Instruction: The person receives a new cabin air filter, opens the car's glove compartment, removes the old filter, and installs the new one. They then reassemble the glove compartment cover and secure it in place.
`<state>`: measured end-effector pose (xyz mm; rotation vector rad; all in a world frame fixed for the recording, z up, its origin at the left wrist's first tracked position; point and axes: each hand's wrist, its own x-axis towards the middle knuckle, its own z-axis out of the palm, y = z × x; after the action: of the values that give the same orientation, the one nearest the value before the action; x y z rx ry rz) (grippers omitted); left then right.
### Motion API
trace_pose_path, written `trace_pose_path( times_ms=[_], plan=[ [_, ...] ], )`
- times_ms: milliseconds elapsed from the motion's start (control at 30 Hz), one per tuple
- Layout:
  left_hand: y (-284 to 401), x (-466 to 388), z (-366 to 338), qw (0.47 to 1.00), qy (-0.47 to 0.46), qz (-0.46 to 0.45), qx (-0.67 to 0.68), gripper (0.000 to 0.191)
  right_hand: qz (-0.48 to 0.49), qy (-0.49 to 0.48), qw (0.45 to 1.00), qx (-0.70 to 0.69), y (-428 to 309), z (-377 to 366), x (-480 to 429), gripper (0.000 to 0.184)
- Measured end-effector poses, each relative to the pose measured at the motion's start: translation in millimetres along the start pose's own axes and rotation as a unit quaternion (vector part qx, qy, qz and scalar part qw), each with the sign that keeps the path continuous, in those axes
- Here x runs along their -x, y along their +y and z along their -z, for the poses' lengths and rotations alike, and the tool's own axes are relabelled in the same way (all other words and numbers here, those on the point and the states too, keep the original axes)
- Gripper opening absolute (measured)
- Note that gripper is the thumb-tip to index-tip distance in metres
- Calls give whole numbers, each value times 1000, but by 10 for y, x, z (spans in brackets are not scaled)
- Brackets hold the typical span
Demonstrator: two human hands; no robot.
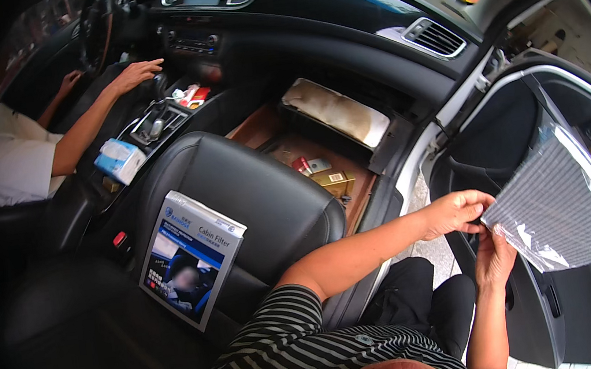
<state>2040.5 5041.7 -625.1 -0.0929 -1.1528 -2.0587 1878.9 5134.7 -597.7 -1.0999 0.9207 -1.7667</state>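
A pleated grey cabin air filter with a white edge, inside a clear plastic bag (563,201), is held up in front of the open car door. My left hand (459,212) pinches the near corner of the bag between thumb and fingers. Just below it, my right hand (495,257) grips the same corner, its thumb up against the plastic. On the black leather passenger seat (250,173) a cabin filter box (205,234), white and blue with printed writing, leans against the cushion.
Under the dashboard sits a pale, brown-stained rectangular panel (336,110). Small packets and a gold box (335,179) lie in the footwell. A tissue pack (120,160) rests by the console. Another person's hand (135,77) is near the gear lever (160,85). The open door (581,304) stands at right.
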Motion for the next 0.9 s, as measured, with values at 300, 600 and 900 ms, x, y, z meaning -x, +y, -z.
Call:
trace_pose_path(
  times_ms=[300, 600, 900],
  plan=[
    [-17, 20, 122, 995, -31, 96, 8, 46, 38, 13, 998, 42, 89, 161, -32, 34],
    [-212, -35, 134, 984, -6, 102, 149, 23, 39, -2, 999, 13, 77, 197, -31, 35],
    [-75, 8, 80, 985, 0, 116, 125, 19, 27, -16, 999, 32, 55, 243, -13, 49]
  ],
)
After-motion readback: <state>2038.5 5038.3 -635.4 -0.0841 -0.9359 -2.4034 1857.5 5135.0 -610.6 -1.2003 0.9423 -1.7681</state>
